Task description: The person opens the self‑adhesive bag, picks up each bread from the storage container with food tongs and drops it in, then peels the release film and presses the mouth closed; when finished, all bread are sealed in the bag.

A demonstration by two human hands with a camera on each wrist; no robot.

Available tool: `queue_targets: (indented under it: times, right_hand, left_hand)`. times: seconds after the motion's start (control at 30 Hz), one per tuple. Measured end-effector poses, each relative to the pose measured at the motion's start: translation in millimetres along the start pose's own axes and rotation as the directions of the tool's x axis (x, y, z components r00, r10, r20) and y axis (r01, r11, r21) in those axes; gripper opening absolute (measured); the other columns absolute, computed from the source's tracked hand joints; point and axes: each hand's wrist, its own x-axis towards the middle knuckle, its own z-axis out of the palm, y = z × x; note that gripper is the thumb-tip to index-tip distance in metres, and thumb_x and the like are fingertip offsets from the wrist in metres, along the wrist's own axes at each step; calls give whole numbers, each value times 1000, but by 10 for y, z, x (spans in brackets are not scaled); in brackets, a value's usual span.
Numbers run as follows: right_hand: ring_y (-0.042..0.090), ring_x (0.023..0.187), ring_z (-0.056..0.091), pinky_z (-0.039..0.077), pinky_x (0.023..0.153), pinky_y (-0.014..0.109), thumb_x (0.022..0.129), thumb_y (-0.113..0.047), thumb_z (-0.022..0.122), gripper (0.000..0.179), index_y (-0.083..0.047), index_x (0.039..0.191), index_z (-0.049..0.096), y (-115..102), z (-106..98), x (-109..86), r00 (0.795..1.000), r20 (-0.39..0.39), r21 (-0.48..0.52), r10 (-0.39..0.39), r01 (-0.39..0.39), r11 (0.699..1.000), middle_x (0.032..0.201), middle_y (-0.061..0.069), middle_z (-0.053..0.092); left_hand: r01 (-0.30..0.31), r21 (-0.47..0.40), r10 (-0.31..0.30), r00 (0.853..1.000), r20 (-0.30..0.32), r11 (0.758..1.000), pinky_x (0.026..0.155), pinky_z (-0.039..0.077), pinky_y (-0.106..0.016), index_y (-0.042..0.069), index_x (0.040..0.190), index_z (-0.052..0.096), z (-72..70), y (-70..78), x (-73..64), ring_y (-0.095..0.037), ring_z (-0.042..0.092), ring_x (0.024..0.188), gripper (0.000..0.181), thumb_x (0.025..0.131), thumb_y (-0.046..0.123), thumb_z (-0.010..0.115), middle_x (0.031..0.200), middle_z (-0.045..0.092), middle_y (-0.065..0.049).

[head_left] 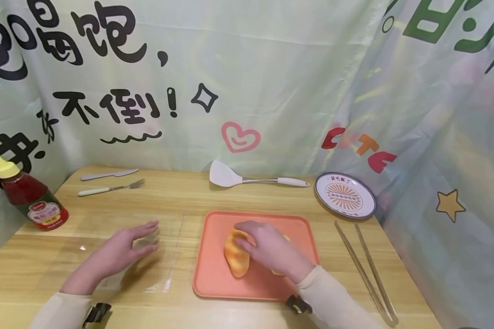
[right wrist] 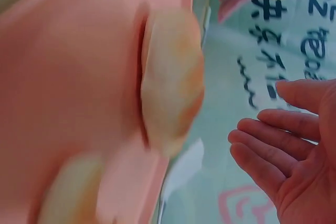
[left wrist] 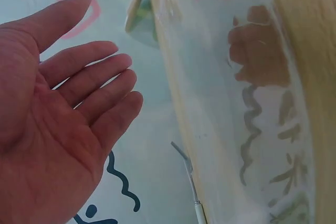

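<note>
One oblong, mottled golden bread roll [head_left: 235, 258] lay near-to-far lengthwise on the flat coral tray [head_left: 212, 228]. Near it the right hand [head_left: 267, 246], and farther left the left hand [head_left: 121, 251], had fingers [right wrist: 270, 137] loosely extended, holding nothing.

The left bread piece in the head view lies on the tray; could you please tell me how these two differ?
Colour: the bread piece is golden-orange with paler patches, whereas the tray is plain coral pink.
Shape: the bread piece is plump and elongated; the tray is flat and rectangular.
Size: the bread piece is much smaller than the tray.
Shared: both have rounded outlines.
</note>
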Motion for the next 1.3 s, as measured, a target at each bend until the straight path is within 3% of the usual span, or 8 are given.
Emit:
queue_targets:
  times: [0.33, 0.47, 0.57, 0.77, 1.0, 1.1, 1.3]
  right_hand:
    - [11, 117, 58, 46, 98, 28, 100, -29, 61, 36, -9, 130, 63, -268, 355, 364, 977, 154, -23, -146, 151, 988, 126, -2, 65]
    - [12, 124, 53, 39, 104, 24, 101, -30, 58, 39, -8, 133, 61, -390, 517, 480, 949, 252, -65, -191, 214, 975, 135, 1, 59]
    - [12, 130, 47, 35, 107, 23, 102, -33, 54, 42, -9, 137, 58, -501, 600, 535, 916, 338, -128, -217, 273, 953, 142, 3, 53]
    - [9, 135, 40, 33, 107, 21, 104, -38, 49, 45, -12, 140, 55, -670, 699, 586, 868, 446, -214, -218, 340, 916, 150, 0, 44]
    - [10, 140, 32, 29, 109, 22, 104, -44, 45, 46, -18, 140, 55, -762, 787, 618, 840, 509, -284, -187, 368, 885, 153, -3, 38]
    - [9, 143, 25, 25, 111, 22, 103, -48, 43, 50, -21, 144, 50, -793, 825, 628, 832, 531, -333, -163, 382, 862, 155, -4, 34]
    - [8, 145, 16, 17, 114, 22, 102, -52, 41, 53, -27, 149, 44, -845, 868, 632, 809, 579, -366, -101, 369, 854, 158, -7, 28]
  left_hand:
    - [0, 56, -2, 999, 34, 998, 102, 32, -64, -5, 135, 54, 63, -38, 69, -49, 42, 128, 62, 89, 31, 74, 146, 43, -24]
    - [-4, 45, 2, 999, 48, 999, 103, 31, -64, -6, 135, 53, 81, -23, 79, -50, 41, 128, 62, 88, 28, 74, 145, 41, -26]
    - [-16, 50, 13, 998, 58, 999, 102, 32, -64, -8, 134, 53, 95, -27, 87, -50, 43, 127, 61, 88, 27, 74, 145, 41, -27]
    - [-27, 73, 22, 997, 70, 997, 102, 34, -63, -8, 132, 56, 117, -25, 104, -51, 43, 126, 60, 88, 27, 75, 145, 42, -28]
    - [-62, 92, 55, 996, 77, 994, 103, 33, -63, -10, 128, 58, 140, -14, 146, -50, 41, 129, 56, 85, 22, 77, 141, 45, -29]
    - [-56, 107, 47, 995, 89, 993, 103, 32, -63, -10, 128, 58, 153, -25, 157, -50, 39, 130, 58, 85, 23, 77, 141, 46, -28]
    - [-29, 153, 12, 994, 112, 988, 100, 34, -65, -11, 128, 57, 188, -64, 167, -52, 41, 127, 61, 83, 25, 79, 141, 45, -30]
